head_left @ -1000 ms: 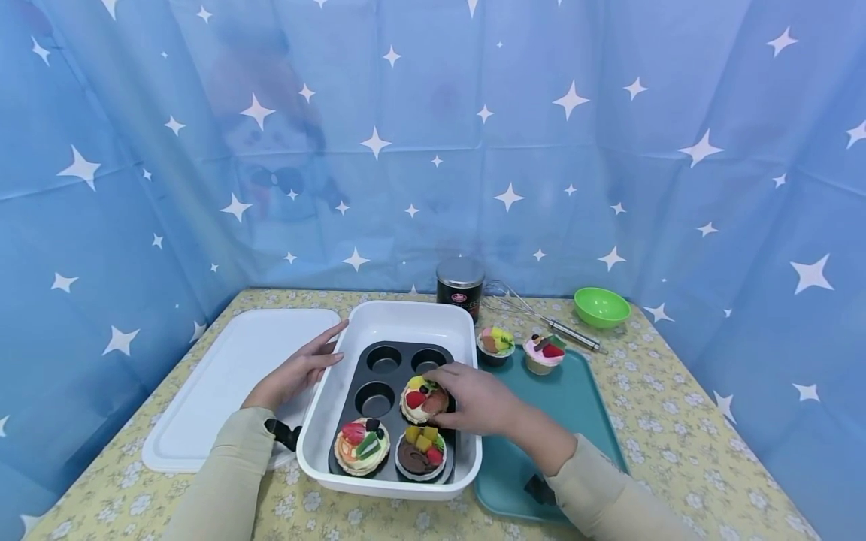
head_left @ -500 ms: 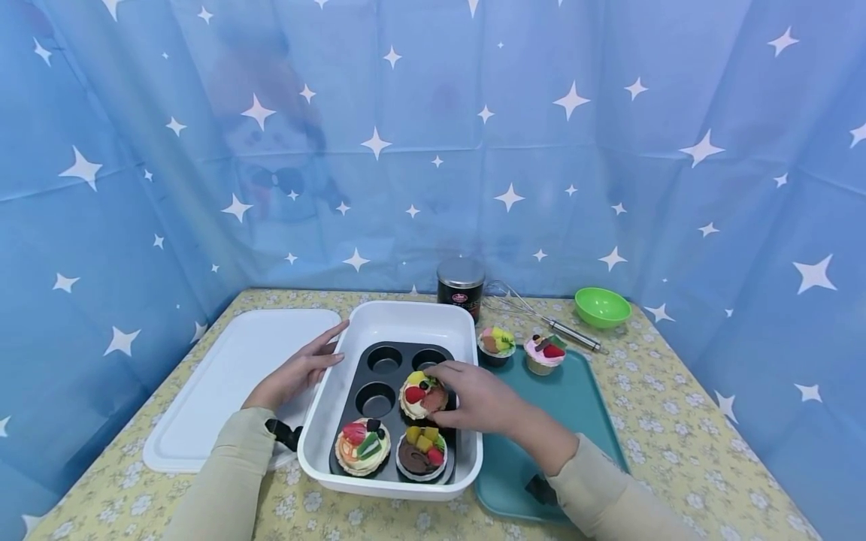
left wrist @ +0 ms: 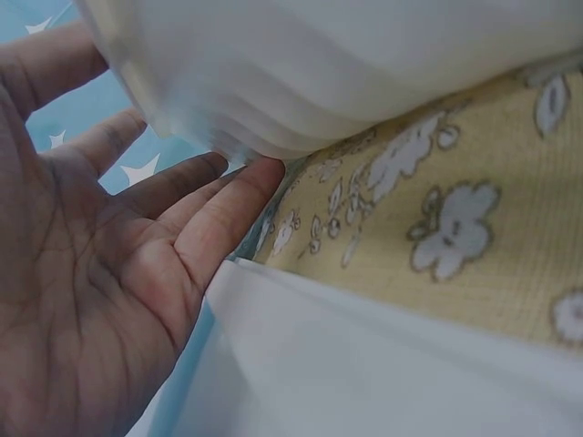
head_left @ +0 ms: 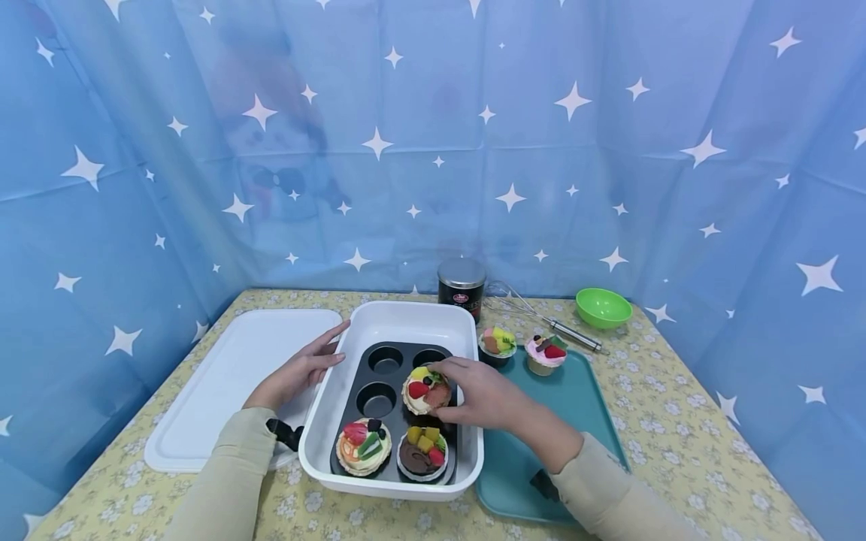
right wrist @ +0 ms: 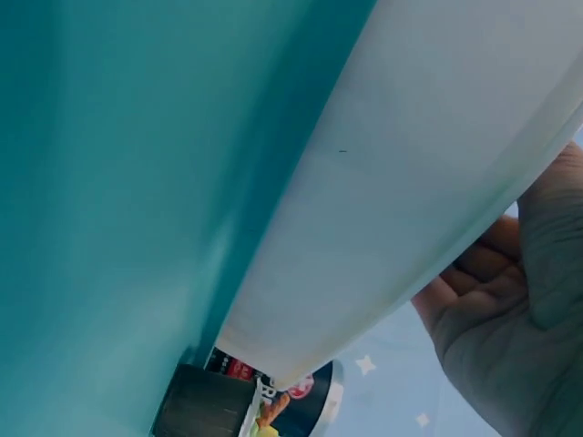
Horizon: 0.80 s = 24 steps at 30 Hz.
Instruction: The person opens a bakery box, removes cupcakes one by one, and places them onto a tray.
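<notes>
My right hand (head_left: 483, 394) pinches the edge of a cupcake (head_left: 425, 394) topped with strawberry and yellow fruit, over the middle right cup of a black muffin tin (head_left: 346, 428). Two more cupcakes fill the tin's near cups: a cream one (head_left: 363, 448) and a chocolate one (head_left: 422, 455). The tin lies inside a deep white tub (head_left: 386, 488). Against the tub's left side rests my left hand (head_left: 298, 374), its fingers extended; in the left wrist view, the fingers (left wrist: 228, 214) meet the outer wall. The tub wall hides most fingers in the right wrist view.
Two cupcakes, one yellow-topped (head_left: 498, 343) and one pink (head_left: 545, 355), stand around the far end of a teal tray (head_left: 548, 421). A white lid (head_left: 223, 383) lies left. Behind are a black tin can (head_left: 462, 285), a whisk (head_left: 558, 327) and a green bowl (head_left: 604, 308).
The cupcake in my right hand has risen a little, showing more of the dark cup beneath it. My left hand and the tub have stayed in place.
</notes>
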Motion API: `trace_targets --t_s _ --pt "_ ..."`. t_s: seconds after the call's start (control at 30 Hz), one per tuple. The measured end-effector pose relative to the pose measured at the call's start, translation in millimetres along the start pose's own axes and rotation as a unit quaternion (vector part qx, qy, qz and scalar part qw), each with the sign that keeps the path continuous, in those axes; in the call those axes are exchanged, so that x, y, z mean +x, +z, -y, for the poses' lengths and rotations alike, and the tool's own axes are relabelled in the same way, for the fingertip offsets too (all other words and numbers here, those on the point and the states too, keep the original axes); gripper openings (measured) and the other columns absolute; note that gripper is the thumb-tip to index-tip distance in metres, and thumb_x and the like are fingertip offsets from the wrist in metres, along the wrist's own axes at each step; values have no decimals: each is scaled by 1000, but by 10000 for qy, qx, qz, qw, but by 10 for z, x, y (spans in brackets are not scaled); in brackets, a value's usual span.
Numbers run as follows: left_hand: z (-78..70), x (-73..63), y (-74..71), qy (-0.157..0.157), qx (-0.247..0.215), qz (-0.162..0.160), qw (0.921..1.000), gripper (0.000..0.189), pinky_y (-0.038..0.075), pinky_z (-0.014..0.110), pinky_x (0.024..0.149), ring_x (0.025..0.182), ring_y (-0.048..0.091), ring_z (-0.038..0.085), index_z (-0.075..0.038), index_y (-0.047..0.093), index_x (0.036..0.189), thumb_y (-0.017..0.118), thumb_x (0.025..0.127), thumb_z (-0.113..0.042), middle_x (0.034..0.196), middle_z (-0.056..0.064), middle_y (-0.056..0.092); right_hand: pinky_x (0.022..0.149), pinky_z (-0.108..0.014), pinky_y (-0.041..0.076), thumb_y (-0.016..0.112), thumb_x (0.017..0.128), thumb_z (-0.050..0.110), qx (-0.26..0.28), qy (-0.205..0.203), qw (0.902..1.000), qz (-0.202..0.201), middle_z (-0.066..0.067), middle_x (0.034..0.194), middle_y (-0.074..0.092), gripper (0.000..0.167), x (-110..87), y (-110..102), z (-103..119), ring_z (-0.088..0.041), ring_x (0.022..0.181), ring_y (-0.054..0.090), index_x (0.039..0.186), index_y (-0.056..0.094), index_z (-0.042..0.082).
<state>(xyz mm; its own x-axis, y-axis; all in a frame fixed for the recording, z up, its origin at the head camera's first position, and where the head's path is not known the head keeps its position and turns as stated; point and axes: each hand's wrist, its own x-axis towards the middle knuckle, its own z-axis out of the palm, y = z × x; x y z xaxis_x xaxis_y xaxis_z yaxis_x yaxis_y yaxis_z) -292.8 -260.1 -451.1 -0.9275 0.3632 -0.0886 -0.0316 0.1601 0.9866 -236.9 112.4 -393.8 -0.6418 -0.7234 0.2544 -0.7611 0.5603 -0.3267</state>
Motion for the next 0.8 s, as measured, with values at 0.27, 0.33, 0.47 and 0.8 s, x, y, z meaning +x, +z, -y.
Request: trace_targets --t_s 0.27,0.33,0.47,0.8 --pt "0 6 -6 20 35 49 10000 72 48 34 82 69 53 17 -45 24 159 64 99 -36 161 15 26 90 -32 53 78 87 35 32 -50 10000 -58 -3 132 63 60 -4 8 -25 -13 110 64 139 58 12" --pt "-2 7 -7 22 32 47 10000 73 48 35 85 80 58 19 -44 24 159 64 99 -37 162 15 26 91 -32 53 78 88 35 32 -105 9999 -105 -4 131 63 60 -9 0 -33 -14 111 64 139 59 11" --pt "-3 7 -3 -21 33 13 10000 73 48 35 90 95 60 19 -46 25 158 65 98 -38 162 14 25 90 -34 54 80 87 33 44 -162 9996 -230 -6 130 64 59 -17 -39 -32 -15 109 65 137 60 8" --pt "23 14 -10 -32 74 -1 10000 72 48 35 92 103 60 19 -45 25 158 64 99 -37 162 13 27 85 -36 55 80 86 35 -62 -176 9986 -493 -6 126 65 60 -21 -124 -92 -16 105 66 136 60 9"
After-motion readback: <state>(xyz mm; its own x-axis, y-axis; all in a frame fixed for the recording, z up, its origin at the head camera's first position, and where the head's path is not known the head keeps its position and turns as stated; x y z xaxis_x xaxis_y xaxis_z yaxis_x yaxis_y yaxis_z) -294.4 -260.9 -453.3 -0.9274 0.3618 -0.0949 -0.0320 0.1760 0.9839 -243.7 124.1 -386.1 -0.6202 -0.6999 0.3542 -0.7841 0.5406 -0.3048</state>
